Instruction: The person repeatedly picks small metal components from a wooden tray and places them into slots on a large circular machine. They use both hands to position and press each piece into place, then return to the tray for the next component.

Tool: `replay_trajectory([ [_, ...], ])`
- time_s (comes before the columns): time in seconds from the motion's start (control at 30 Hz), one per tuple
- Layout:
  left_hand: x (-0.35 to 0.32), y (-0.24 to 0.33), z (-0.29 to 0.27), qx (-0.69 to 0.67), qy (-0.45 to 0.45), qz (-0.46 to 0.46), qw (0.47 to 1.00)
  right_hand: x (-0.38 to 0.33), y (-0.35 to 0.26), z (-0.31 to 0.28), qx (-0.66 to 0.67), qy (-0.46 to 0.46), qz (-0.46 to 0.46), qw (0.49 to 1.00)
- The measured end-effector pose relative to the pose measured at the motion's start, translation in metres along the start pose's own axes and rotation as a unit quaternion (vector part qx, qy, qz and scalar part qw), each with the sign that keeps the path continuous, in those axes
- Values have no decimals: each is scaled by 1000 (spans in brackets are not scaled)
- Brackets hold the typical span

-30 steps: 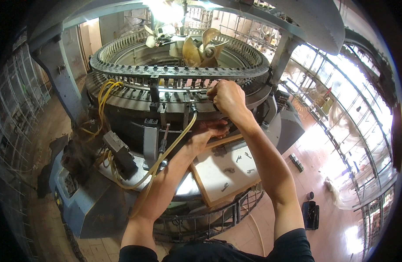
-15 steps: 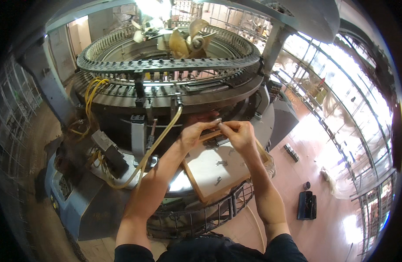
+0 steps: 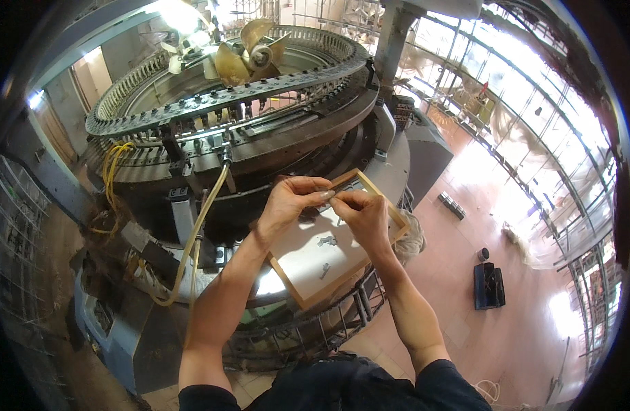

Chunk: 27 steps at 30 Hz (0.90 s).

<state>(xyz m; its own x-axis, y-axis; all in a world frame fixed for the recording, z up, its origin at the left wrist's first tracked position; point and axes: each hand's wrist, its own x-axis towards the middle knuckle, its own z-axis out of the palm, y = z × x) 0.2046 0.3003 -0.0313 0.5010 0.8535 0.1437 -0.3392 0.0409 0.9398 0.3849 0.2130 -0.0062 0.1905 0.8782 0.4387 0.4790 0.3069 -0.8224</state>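
Note:
My left hand (image 3: 287, 202) and my right hand (image 3: 364, 214) meet fingertip to fingertip above a wooden-framed tray (image 3: 287, 282) with a white bottom. Both pinch a small thin piece (image 3: 332, 197) between thumb and fingers; it is too small to make out. The tray rests on the rim of a big circular knitting machine (image 3: 226, 103). Two small dark metal parts (image 3: 326, 241) lie loose on the tray's white bottom, just below my hands.
A yellow hose (image 3: 202, 226) runs down the machine's left front, with yellow cables (image 3: 113, 164) further left. A brass-coloured fan (image 3: 245, 51) sits at the machine's top centre. A metal guard rail (image 3: 308, 329) rings the base. A black box (image 3: 488, 284) stands on the reddish floor at right.
My right hand has come down from the machine's needle ring to meet my left hand over the tray. The view has tilted downward.

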Motion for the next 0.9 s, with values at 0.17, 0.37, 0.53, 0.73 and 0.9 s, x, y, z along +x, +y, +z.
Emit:
replay_trajectory([
  [0.17,0,0,0,19,-10,0,1000,0,7,-5,86,-34,70,993],
  [0.37,-2,4,-3,-22,-23,-20,999,3,-7,-20,146,-24,94,984],
  [0.53,-3,7,-3,-53,-8,-28,998,42,-60,-20,122,17,-10,992],
  [0.73,-1,6,-1,-35,-51,-22,998,118,-117,43,-90,-40,-109,989],
  [0.9,-3,9,1,-25,-57,-33,997,140,-119,72,-135,-35,-58,988],
])
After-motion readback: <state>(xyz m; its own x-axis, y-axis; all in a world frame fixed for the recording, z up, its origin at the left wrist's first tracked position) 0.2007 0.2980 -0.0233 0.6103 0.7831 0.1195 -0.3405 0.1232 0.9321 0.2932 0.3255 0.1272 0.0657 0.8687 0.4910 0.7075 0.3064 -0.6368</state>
